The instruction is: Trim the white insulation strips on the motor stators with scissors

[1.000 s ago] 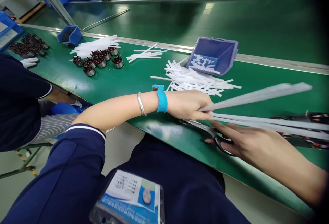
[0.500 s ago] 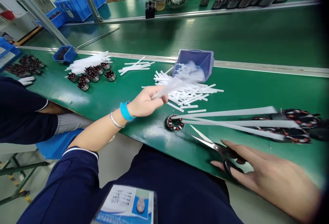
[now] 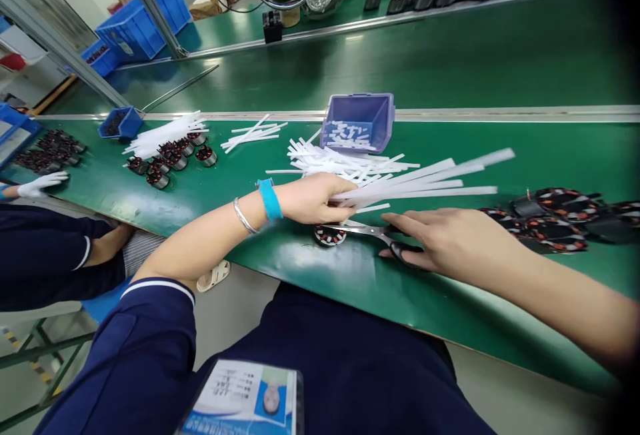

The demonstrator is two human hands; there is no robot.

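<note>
My left hand point(image 3: 317, 199) is closed round a bunch of long white plastic strips point(image 3: 425, 184), which fan out to the right. Just below its fingers lies a ring-shaped motor stator point(image 3: 330, 236) with copper windings, its upper part hidden. My right hand point(image 3: 450, 240) grips scissors point(image 3: 369, 229) by their black handles. Their blades point left, nearly together, and reach over the stator under the strips; whether they touch a strip I cannot tell. Behind my left hand is a heap of loose white strips point(image 3: 325, 157).
A purple bin point(image 3: 385, 122) holding short white pieces stands behind the heap. More stators lie at right point(image 3: 555, 232) and at left point(image 3: 173, 155), beside a strip stack point(image 3: 165, 134). A co-worker's gloved hand point(image 3: 43, 185) rests at far left; another person sits across the green bench.
My left hand has come down and right, to just above the stator, with its strips. My right hand has moved left and up with the scissors, whose blades have closed from wide apart.
</note>
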